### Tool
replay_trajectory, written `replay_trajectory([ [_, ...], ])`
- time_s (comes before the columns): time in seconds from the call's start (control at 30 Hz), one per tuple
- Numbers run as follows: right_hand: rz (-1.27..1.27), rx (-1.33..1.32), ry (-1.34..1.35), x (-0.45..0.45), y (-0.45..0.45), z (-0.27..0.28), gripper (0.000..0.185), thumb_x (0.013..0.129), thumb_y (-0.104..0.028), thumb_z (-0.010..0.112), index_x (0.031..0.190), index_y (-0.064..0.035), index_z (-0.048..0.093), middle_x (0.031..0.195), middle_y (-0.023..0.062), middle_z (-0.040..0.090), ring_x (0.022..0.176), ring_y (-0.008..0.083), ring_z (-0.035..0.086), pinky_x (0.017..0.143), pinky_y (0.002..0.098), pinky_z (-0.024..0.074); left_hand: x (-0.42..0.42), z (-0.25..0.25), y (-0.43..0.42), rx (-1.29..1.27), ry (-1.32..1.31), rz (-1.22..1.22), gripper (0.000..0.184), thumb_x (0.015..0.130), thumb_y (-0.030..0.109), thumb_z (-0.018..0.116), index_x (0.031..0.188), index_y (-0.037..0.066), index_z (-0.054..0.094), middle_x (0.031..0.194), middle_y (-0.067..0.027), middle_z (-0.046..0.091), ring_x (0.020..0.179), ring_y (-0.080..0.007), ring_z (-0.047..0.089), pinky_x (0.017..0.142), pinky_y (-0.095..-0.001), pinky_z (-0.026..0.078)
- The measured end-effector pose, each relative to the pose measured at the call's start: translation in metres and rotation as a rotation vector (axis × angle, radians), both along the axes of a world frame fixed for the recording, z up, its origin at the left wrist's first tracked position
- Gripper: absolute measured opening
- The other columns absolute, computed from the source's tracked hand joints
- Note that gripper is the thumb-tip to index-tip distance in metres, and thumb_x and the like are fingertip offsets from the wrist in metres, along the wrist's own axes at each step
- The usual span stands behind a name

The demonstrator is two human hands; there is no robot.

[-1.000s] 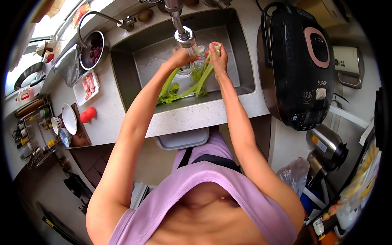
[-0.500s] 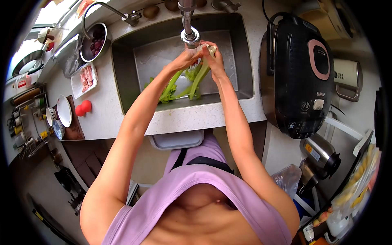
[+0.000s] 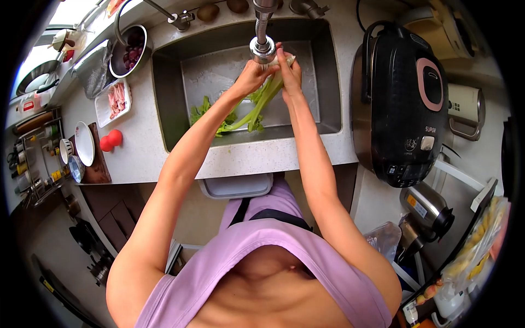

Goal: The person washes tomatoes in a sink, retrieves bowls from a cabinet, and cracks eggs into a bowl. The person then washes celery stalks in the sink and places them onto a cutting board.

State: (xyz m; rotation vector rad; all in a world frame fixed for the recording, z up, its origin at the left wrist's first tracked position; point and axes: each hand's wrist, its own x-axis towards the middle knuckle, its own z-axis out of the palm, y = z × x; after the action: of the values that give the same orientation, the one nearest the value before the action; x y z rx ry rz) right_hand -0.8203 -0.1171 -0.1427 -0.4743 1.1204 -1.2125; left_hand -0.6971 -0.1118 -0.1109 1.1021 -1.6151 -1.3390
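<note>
A bunch of green celery [image 3: 263, 102] slants through the sink [image 3: 202, 71], its pale cut end up by my hands and its leaves down toward the near side. My right hand [image 3: 290, 74] is wrapped round the stalks near that pale end. On the other side, my left hand [image 3: 251, 77] closes on the same stalks, its fingertips partly hidden under the faucet head [image 3: 263, 50]. The faucet head hangs right above both hands. Celery leaves [image 3: 201, 108] lie at the left of the basin, partly behind my left forearm.
Left of the sink are a metal bowl of dark red fruit [image 3: 143, 54], a white tray of sliced meat [image 3: 127, 104] and two red round things [image 3: 111, 140]. A black rice cooker [image 3: 402, 104] stands close on the right. Under the counter edge is a grey tray [image 3: 235, 187].
My left hand has shifted slightly down and left along the celery. The stalks lie more slanted, with more of their upper length showing between my hands. The camera view has shifted slightly.
</note>
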Motion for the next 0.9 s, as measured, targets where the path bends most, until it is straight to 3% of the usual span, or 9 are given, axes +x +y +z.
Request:
replay_trajectory([
  [0.07, 0.084, -0.072, -0.027, 0.000, -0.001, 0.000, 0.039, 0.081, -0.037, 0.071, 0.100, -0.0047, 0.058, 0.090, 0.0014, 0.059, 0.077, 0.0098, 0.055, 0.063, 0.0231, 0.0433, 0.003, -0.004, -0.002, -0.120, -0.074, -0.028, 0.051, 0.091, 0.014, 0.055, 0.139, 0.010, 0.037, 0.133, -0.0089, 0.046, 0.123, -0.0202, 0.042, 0.100, -0.0340, 0.034],
  [0.27, 0.071, -0.050, -0.101, 0.013, -0.018, 0.000, 0.036, 0.084, -0.040, 0.066, 0.097, -0.0068, 0.060, 0.086, 0.0009, 0.059, 0.079, 0.0098, 0.055, 0.069, 0.0233, 0.0436, 0.024, -0.013, -0.011, 0.213, -0.037, -0.160, 0.060, 0.079, 0.026, 0.072, 0.130, 0.007, 0.047, 0.125, -0.0096, 0.050, 0.114, -0.0192, 0.047, 0.097, -0.0329, 0.037],
  [0.4, 0.306, -0.248, 0.127, 0.020, -0.040, -0.013, 0.030, 0.091, -0.033, 0.058, 0.103, -0.0051, 0.060, 0.090, 0.0010, 0.061, 0.086, 0.0109, 0.057, 0.076, 0.0251, 0.0455, 0.045, -0.018, -0.034, 0.448, -0.135, -0.250, 0.050, 0.071, 0.018, 0.077, 0.114, 0.002, 0.056, 0.101, -0.0068, 0.061, 0.092, -0.0152, 0.056, 0.081, -0.0314, 0.048],
  [0.47, 0.398, -0.235, 0.068, 0.017, -0.050, -0.014, 0.027, 0.089, -0.022, 0.060, 0.109, -0.0040, 0.057, 0.094, 0.0025, 0.062, 0.090, 0.0130, 0.058, 0.082, 0.0278, 0.0446, 0.057, -0.018, -0.038, 0.571, -0.043, -0.171, 0.045, 0.071, 0.009, 0.072, 0.113, 0.002, 0.057, 0.097, -0.0059, 0.062, 0.085, -0.0140, 0.059, 0.076, -0.0292, 0.049],
  [0.57, 0.505, -0.599, 0.540, 0.017, -0.061, -0.003, 0.051, 0.073, -0.012, 0.073, 0.118, -0.0042, 0.051, 0.107, 0.0062, 0.059, 0.097, 0.0176, 0.056, 0.086, 0.0307, 0.0436, 0.057, -0.018, -0.034, 0.578, 0.008, -0.052, 0.040, 0.072, 0.003, 0.068, 0.110, 0.001, 0.058, 0.096, -0.0058, 0.063, 0.083, -0.0138, 0.061, 0.075, -0.0285, 0.050],
  [0.67, 0.492, -0.757, 0.829, 0.024, -0.080, -0.029, 0.065, 0.069, -0.014, 0.078, 0.125, -0.0052, 0.045, 0.113, 0.0080, 0.055, 0.100, 0.0172, 0.055, 0.088, 0.0322, 0.0436, 0.055, -0.022, -0.032, 0.512, 0.083, 0.059, 0.026, 0.075, 0.009, 0.071, 0.097, 0.001, 0.061, 0.086, -0.0054, 0.063, 0.076, -0.0140, 0.060, 0.071, -0.0305, 0.050],
  [0.7, 0.487, -0.757, 0.827, 0.027, -0.075, -0.013, 0.065, 0.069, -0.014, 0.078, 0.125, -0.0052, 0.045, 0.113, 0.0080, 0.055, 0.100, 0.0172, 0.055, 0.088, 0.0322, 0.0436, 0.051, -0.018, -0.031, 0.470, 0.074, 0.149, 0.024, 0.075, 0.010, 0.071, 0.096, 0.002, 0.062, 0.085, -0.0047, 0.063, 0.076, -0.0135, 0.060, 0.071, -0.0299, 0.049],
  [0.8, 0.325, -0.246, 0.061, 0.035, -0.059, -0.001, 0.072, 0.070, -0.015, 0.077, 0.130, -0.0062, 0.039, 0.121, 0.0079, 0.052, 0.106, 0.0171, 0.053, 0.091, 0.0346, 0.0423, 0.053, -0.006, -0.038, 0.397, 0.107, 0.332, 0.023, 0.076, 0.014, 0.072, 0.094, 0.002, 0.064, 0.083, -0.0034, 0.063, 0.075, -0.0123, 0.060, 0.069, -0.0285, 0.049],
  [0.9, 0.473, -0.481, 0.498, 0.035, -0.023, -0.001, 0.046, 0.081, -0.019, 0.069, 0.122, -0.0059, 0.050, 0.121, 0.0033, 0.055, 0.107, 0.0149, 0.051, 0.092, 0.0314, 0.0413, 0.066, 0.014, -0.042, 0.334, 0.177, 0.475, 0.027, 0.077, 0.019, 0.075, 0.093, 0.001, 0.064, 0.083, -0.0031, 0.065, 0.074, -0.0112, 0.059, 0.069, -0.0270, 0.048],
])
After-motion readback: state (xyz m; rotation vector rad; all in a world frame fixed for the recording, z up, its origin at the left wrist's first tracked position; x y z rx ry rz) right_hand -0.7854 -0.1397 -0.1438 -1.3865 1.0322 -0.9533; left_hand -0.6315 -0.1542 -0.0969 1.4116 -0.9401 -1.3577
